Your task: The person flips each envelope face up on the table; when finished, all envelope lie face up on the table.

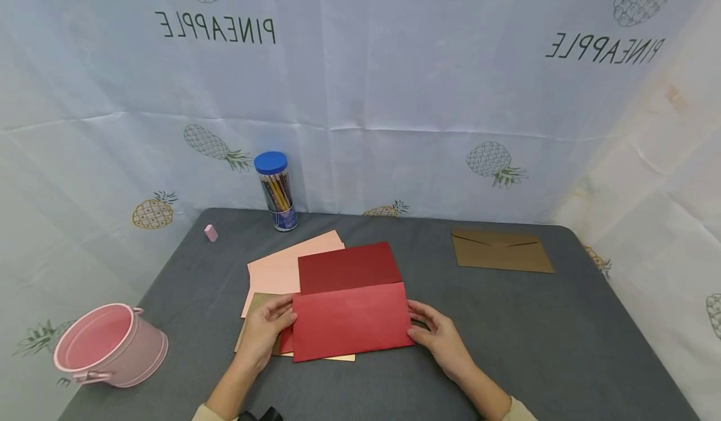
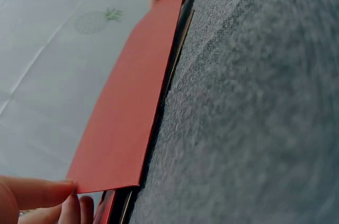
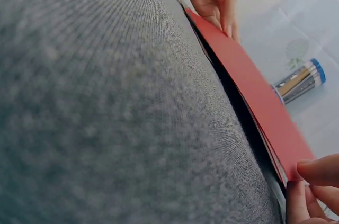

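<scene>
Between my two hands is a red envelope (image 1: 352, 322), tilted and slightly raised off the pile beneath it in the wrist views. My left hand (image 1: 263, 330) pinches its left edge between thumb and fingers. On the opposite edge, near the lower corner, my right hand (image 1: 439, 336) pinches it the same way. A darker red panel (image 1: 349, 267) shows beyond the envelope's upper edge; whether the two are joined I cannot tell. Pale pink paper pieces (image 1: 281, 275) and an olive-brown piece (image 1: 260, 302) lie partly hidden underneath, with more red at the left.
A brown envelope (image 1: 501, 252) lies at the back right of the grey table (image 1: 541, 339). Near the back edge stands a blue-lidded jar of pencils (image 1: 277, 192). A small pink eraser-like block (image 1: 211, 233) lies back left, and a pink bucket (image 1: 112, 346) sits front left.
</scene>
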`<move>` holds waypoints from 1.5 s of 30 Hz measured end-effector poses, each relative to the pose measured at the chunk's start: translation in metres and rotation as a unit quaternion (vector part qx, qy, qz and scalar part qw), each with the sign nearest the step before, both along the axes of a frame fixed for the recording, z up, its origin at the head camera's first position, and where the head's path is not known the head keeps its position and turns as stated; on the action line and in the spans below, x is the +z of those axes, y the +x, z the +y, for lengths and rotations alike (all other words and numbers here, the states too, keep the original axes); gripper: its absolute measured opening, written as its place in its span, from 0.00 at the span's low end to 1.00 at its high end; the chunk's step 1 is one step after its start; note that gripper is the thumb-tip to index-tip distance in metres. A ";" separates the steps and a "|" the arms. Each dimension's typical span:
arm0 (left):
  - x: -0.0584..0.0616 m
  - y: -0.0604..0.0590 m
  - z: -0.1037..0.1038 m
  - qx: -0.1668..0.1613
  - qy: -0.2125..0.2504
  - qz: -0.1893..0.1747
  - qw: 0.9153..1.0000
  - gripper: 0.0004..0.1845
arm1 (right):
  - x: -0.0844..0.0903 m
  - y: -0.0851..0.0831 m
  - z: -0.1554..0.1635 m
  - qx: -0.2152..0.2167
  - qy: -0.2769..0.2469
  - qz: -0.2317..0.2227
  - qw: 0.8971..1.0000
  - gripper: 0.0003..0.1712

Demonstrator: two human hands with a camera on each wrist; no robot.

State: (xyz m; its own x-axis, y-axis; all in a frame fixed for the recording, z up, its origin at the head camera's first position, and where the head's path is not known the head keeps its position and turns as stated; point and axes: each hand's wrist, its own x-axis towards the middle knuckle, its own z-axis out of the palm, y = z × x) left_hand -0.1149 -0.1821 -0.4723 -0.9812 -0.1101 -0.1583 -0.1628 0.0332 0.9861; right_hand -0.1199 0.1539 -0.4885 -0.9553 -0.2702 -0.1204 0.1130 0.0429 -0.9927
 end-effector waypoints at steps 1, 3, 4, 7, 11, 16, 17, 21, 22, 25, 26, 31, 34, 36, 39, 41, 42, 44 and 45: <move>0.001 0.000 0.001 -0.003 0.003 0.000 1.000 0.24 | 0.000 0.000 0.000 0.000 -0.002 -0.001 1.000 0.36; 0.002 0.001 0.001 -0.009 0.013 0.001 1.000 0.25 | 0.000 -0.001 0.001 0.005 -0.007 0.000 1.000 0.36; 0.002 0.001 0.002 -0.011 0.016 0.002 1.000 0.25 | 0.000 -0.001 0.001 0.009 -0.009 0.005 1.000 0.36; 0.002 0.002 0.002 -0.020 0.030 0.015 0.999 0.26 | -0.001 -0.001 0.001 0.014 -0.012 0.030 0.999 0.36; 0.000 0.003 0.000 -0.029 0.043 0.031 0.998 0.27 | -0.003 0.000 0.002 0.015 -0.002 0.075 0.997 0.35; -0.004 0.002 -0.002 -0.027 0.054 0.037 0.997 0.28 | -0.006 0.001 0.003 -0.001 0.006 0.126 0.992 0.34; -0.005 0.002 -0.002 -0.027 0.056 0.037 0.997 0.28 | -0.006 0.001 0.003 -0.004 0.005 0.132 0.991 0.34; -0.004 0.002 -0.003 -0.025 0.059 0.040 0.997 0.28 | -0.007 0.000 0.002 -0.011 0.005 0.148 0.989 0.33; -0.003 0.002 -0.002 -0.024 0.059 0.040 0.997 0.28 | -0.007 0.000 0.002 -0.015 0.003 0.145 0.989 0.33; 0.001 -0.001 0.000 -0.024 0.043 0.046 0.998 0.27 | -0.001 -0.002 0.002 -0.030 -0.007 0.142 0.989 0.33; 0.004 -0.003 0.001 -0.024 0.033 0.051 0.998 0.27 | 0.003 -0.003 0.003 -0.034 -0.014 0.143 0.989 0.32; 0.029 -0.024 0.015 -0.017 -0.045 0.110 0.993 0.29 | 0.038 -0.013 0.003 -0.090 -0.053 0.177 0.979 0.29; 0.051 -0.034 0.033 -0.005 -0.061 0.163 0.985 0.31 | 0.066 -0.019 0.001 -0.151 -0.035 0.233 0.960 0.26; 0.064 -0.036 0.050 -0.012 -0.045 0.197 0.979 0.32 | 0.082 -0.021 -0.002 -0.193 0.004 0.287 0.938 0.25; 0.083 -0.031 0.084 -0.056 -0.020 0.244 0.968 0.33 | 0.098 -0.024 -0.012 -0.241 0.064 0.389 0.887 0.24; 0.094 -0.025 0.107 -0.101 -0.013 0.281 0.954 0.33 | 0.105 -0.026 -0.021 -0.251 0.107 0.473 0.838 0.24; 0.099 -0.022 0.118 -0.121 -0.011 0.301 0.946 0.33 | 0.107 -0.027 -0.026 -0.253 0.127 0.514 0.810 0.23; 0.107 -0.016 0.136 -0.140 -0.018 0.341 0.929 0.33 | 0.110 -0.028 -0.036 -0.251 0.160 0.585 0.755 0.19; 0.111 -0.014 0.143 -0.141 -0.021 0.361 0.921 0.34 | 0.111 -0.028 -0.041 -0.249 0.176 0.614 0.728 0.17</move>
